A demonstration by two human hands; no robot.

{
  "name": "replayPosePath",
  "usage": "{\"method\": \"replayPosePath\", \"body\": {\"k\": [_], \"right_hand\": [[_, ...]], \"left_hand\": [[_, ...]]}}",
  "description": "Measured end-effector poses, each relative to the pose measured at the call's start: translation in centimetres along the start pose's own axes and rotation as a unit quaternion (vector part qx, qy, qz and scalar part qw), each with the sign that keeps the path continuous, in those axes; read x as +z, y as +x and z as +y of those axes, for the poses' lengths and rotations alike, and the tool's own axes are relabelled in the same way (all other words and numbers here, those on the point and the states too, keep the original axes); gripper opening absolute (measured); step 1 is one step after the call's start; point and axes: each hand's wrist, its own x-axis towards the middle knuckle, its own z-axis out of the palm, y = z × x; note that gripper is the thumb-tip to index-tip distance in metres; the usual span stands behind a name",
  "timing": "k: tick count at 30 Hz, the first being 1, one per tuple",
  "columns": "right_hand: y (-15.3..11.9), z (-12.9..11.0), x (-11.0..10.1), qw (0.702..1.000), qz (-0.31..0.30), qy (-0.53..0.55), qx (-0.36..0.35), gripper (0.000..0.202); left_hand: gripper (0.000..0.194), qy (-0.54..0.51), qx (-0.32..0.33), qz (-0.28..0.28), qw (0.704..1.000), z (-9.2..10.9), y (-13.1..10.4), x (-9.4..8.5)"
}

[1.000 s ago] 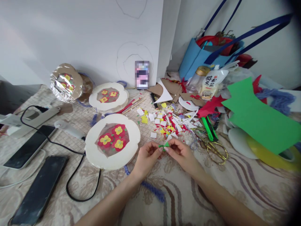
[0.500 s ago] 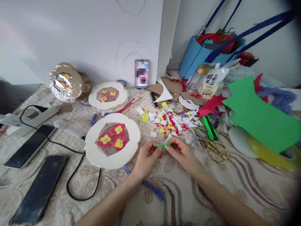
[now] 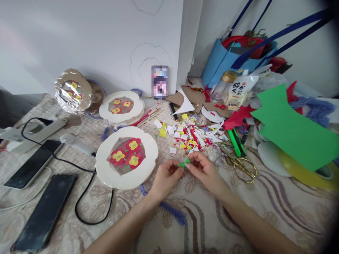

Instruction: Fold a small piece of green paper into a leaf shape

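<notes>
green paper scrap (image 3: 183,164) is pinched between the fingertips of both the left hand (image 3: 166,174) and the right hand (image 3: 204,173), near the paper clippings (image 3: 184,137). its visible outline has been altered slightly; neither grip has been released, so shaping seems unfinished.

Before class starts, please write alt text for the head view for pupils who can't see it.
A person's left hand and right hand hold a small green piece over patterned cloth. A white frame with red and yellow flowers lies at left; colourful scraps lie beyond the hands, gold scissors at right.
</notes>
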Motion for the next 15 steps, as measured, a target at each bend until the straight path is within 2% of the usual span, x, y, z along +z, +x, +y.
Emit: {"method": "replayPosePath", "body": {"k": [15], "right_hand": [[-0.1, 0.21, -0.01, 1.0, -0.018, 0.009, 0.019, 0.007]], "left_hand": [[0.016, -0.006, 0.003, -0.008, 1.0, -0.17, 0.08, 0.03]]}}
